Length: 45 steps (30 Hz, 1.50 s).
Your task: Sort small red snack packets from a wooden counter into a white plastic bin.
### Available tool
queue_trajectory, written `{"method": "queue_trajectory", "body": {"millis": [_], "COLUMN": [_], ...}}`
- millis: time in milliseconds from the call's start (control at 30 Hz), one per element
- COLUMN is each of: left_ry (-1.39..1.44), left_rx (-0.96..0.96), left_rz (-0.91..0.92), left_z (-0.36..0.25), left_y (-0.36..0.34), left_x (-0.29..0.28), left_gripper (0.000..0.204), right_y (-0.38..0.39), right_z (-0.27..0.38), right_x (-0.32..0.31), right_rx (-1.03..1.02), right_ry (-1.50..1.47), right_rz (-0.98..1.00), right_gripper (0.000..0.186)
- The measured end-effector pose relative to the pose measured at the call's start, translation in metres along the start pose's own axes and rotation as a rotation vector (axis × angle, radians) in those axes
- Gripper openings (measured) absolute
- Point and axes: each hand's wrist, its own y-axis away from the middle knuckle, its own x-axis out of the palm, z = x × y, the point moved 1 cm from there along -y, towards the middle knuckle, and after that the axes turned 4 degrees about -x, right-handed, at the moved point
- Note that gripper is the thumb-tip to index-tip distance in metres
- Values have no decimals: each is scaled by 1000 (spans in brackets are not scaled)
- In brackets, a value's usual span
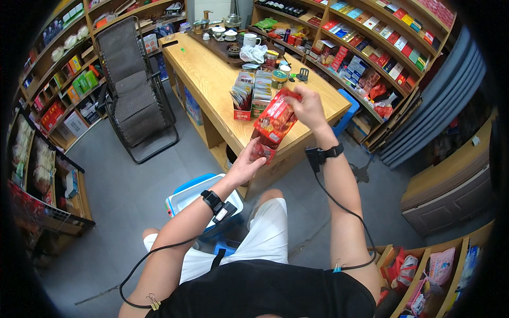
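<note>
Above the near corner of the wooden table, my right hand (309, 108) grips the upper end of a shiny red printed packet (277, 115). Lower down, my left hand (250, 164) is closed around a smaller red packet (263, 152). The two red pieces meet or overlap, and I cannot tell whether they are joined. Just beyond them on the table stands a red display box (242, 114) filled with upright sachets. Another box of sachets (261, 100) is right beside it.
On the wooden table (207, 66) sit jars (279, 79), a white mug (251, 39) and a dark tea tray. A white-lined blue tub (199, 191) is by my legs. A reclining chair (132, 95) stands left; stocked shelves (371, 47) line the walls.
</note>
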Motion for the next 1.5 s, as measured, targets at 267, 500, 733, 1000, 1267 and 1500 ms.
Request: {"method": "queue_trajectory", "body": {"millis": [267, 500, 733, 1000, 1267, 1500], "left_ry": [409, 911, 755, 1030, 1312, 1031], "left_rx": [-306, -319, -514, -590, -520, -489], "left_rz": [87, 89, 182, 92, -86, -387], "left_z": [-16, -26, -9, 40, 84, 101], "left_y": [10, 62, 154, 234, 267, 289], "left_x": [-22, -63, -87, -92, -106, -134], "left_gripper": [73, 61, 68, 63, 54, 61], "right_y": [-8, 51, 113, 157, 211, 289], "right_z": [20, 93, 113, 137, 140, 156], "right_x": [-38, 4, 115, 225, 278, 282], "right_rx": [40, 265, 254, 333, 760, 979], "right_ry": [-429, -870, -545, -376, -837, -914], "right_rz": [-111, 391, 725, 972, 399, 641], "right_gripper": [20, 17, 18, 28, 30, 39]}}
